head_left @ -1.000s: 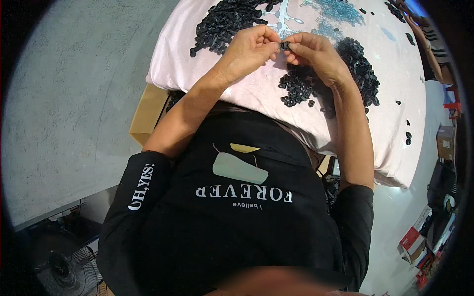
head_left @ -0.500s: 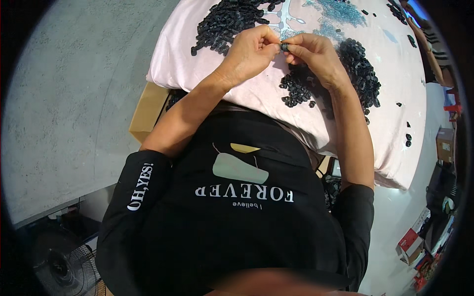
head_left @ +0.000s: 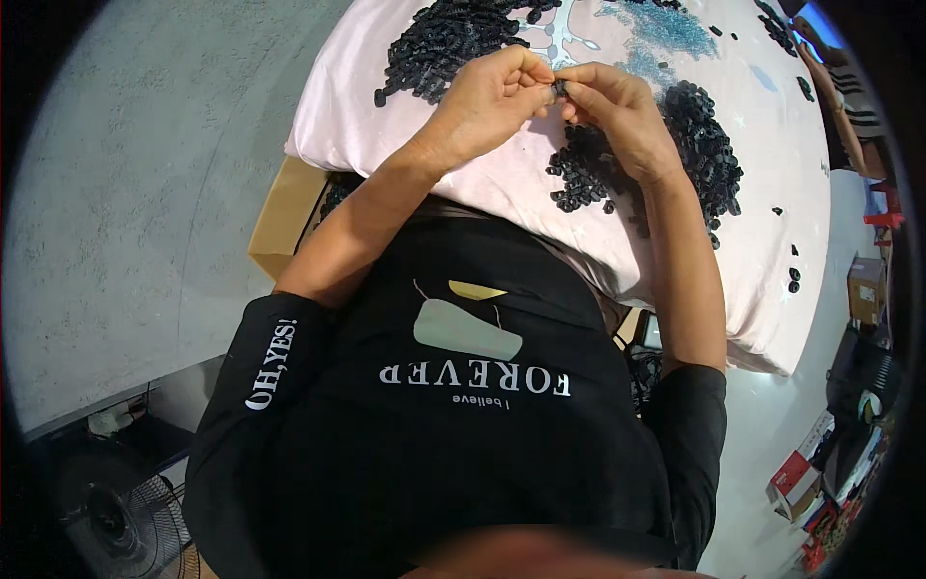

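Both of my hands meet above a table covered with pale pink cloth [head_left: 482, 179]. Between their fingertips is a small black plastic piece [head_left: 559, 88], its details too small to make out. My left hand [head_left: 490, 104] pinches it from the left with thumb and forefinger. From the other side, the thumb and fingers of my right hand [head_left: 622, 111] close on it. Beyond my left hand lies a heap of black plastic pieces [head_left: 444, 53]. Smaller black parts [head_left: 579, 179] are scattered below my right hand, beside another dark heap [head_left: 704, 150].
Clear bluish small parts [head_left: 666, 39] spread across the far side of the cloth. A cardboard box [head_left: 282, 217] stands under the table's left edge. At the lower left is a fan [head_left: 121, 521]. Another person's arm [head_left: 841, 111] reaches in at the far right, near boxes [head_left: 865, 289] on the floor.
The fingers of both hands have shifted slightly around the small black piece, which sits at a different angle. Both hands stay in nearly the same place.
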`<state>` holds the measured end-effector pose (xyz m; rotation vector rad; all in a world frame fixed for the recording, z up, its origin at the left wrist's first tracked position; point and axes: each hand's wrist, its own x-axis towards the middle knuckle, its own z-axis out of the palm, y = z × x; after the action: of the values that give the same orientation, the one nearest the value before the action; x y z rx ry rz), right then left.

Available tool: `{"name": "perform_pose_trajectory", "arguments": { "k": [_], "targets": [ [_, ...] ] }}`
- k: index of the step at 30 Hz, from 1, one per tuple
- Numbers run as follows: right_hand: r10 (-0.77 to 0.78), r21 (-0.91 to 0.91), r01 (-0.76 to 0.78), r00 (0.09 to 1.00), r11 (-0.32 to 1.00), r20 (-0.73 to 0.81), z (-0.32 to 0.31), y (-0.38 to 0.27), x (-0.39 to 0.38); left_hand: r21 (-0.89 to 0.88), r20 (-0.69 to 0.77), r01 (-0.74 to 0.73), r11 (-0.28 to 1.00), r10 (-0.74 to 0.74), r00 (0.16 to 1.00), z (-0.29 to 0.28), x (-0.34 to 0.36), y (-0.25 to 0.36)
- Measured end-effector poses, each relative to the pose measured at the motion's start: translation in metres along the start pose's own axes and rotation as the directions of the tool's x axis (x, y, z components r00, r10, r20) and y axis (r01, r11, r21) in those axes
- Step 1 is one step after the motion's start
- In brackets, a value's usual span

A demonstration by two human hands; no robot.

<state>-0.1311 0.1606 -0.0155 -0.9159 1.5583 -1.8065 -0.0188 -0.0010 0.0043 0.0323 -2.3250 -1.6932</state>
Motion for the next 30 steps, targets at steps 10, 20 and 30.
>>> {"name": "perform_pose_trajectory", "arguments": {
  "k": [10,20,30],
  "targets": [
    [0.023,0.010,-0.025,0.987,1.000,0.159,-0.004,-0.004,-0.001,0.012,0.310,0.088,0.996,-0.087,0.947,-0.011,0.001,0.010],
    [0.068,0.074,-0.087,0.971,0.993,0.230,-0.001,-0.005,-0.003,0.026,0.207,-0.025,0.999,0.020,0.978,-0.003,-0.008,0.001],
    [0.009,-0.174,-0.023,0.997,0.985,-0.077,-0.012,-0.009,0.001,0.377,-0.067,-0.080,0.923,0.114,0.991,-0.020,0.014,-0.013]
  ]
}}
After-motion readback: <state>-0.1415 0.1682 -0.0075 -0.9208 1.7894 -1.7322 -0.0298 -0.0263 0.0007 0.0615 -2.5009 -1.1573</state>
